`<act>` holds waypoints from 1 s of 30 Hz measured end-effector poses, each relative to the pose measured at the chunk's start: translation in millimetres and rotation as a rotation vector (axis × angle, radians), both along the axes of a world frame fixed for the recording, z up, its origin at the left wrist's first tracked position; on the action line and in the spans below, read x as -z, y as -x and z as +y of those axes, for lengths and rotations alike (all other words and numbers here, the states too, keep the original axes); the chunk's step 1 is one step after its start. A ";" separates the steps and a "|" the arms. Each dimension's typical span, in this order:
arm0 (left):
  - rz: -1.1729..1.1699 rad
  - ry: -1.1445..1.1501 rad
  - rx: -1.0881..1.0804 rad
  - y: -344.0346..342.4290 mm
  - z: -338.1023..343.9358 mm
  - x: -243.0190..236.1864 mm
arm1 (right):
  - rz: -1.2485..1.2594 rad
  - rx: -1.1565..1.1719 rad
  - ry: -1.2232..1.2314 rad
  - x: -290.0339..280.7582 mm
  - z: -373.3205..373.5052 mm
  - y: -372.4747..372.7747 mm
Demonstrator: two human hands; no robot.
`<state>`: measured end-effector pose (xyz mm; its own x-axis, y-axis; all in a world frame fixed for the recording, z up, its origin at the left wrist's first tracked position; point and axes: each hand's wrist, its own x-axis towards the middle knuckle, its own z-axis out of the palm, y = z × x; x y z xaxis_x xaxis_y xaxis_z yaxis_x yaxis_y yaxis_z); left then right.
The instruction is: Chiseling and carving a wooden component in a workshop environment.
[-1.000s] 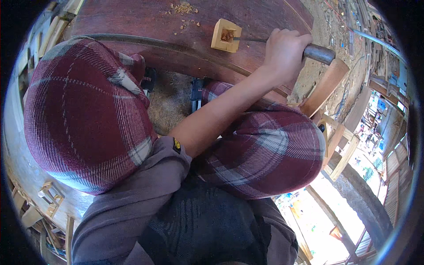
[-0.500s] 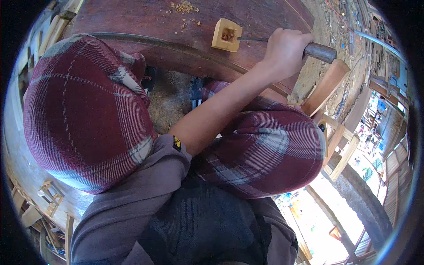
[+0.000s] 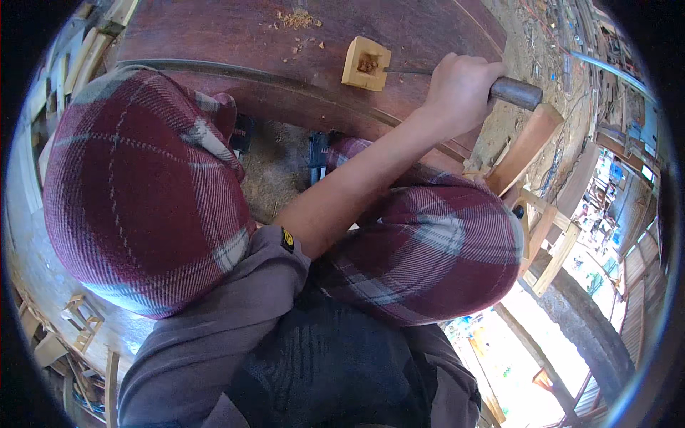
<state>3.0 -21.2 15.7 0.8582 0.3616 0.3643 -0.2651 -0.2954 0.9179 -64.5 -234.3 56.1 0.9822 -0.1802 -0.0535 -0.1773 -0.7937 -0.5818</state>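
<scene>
My left hand (image 3: pixel 462 96) is wrapped round the dark handle of a chisel (image 3: pixel 516 93), the arm crossing in front of me to the right. The chisel's thin blade points left and meets the right side of a small pale wooden block (image 3: pixel 366 64). That block has a squarish hollow in its upper face with rough brown wood inside. Just by the handle's free end is the top of a thick brown wooden piece (image 3: pixel 524 150); whether they touch, I cannot tell. My right hand is out of sight.
The block rests on a reddish-brown wooden board (image 3: pixel 300 53) with wood shavings (image 3: pixel 298 19) at its far side. Plaid cloth (image 3: pixel 143 185) covers my knees. Pale wooden frame pieces (image 3: pixel 556 250) stand at the right, and scrap wood (image 3: pixel 50 349) lies at the lower left.
The whole view has shifted slightly, so the block and chisel appear a little lower. My left hand keeps its hold, and the blade still meets the block.
</scene>
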 end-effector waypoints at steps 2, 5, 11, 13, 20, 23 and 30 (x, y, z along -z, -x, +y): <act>-0.002 0.022 0.009 -0.8 0.8 -0.3 | -0.001 -0.001 -0.005 1.9 -1.8 -1.1; 0.020 0.001 -0.007 -0.9 1.2 -1.6 | -0.005 -0.001 -0.010 2.9 -3.2 -2.8; 0.012 0.012 -0.031 -0.7 2.9 -3.3 | -0.008 0.003 -0.010 2.7 -5.8 -3.1; 0.033 0.002 -0.007 -1.6 4.2 -2.0 | -0.006 0.003 -0.014 3.0 -5.1 -2.8; 0.011 0.004 -0.032 -3.2 0.0 0.6 | -0.022 0.026 -0.042 -0.4 -4.3 -0.3; 0.020 -0.016 -0.010 -4.3 -2.9 2.3 | -0.070 0.057 -0.106 -8.3 -4.3 2.2; 0.002 -0.005 -0.006 -8.4 -7.4 -1.5 | -0.095 -0.035 0.157 -28.2 -52.6 -28.8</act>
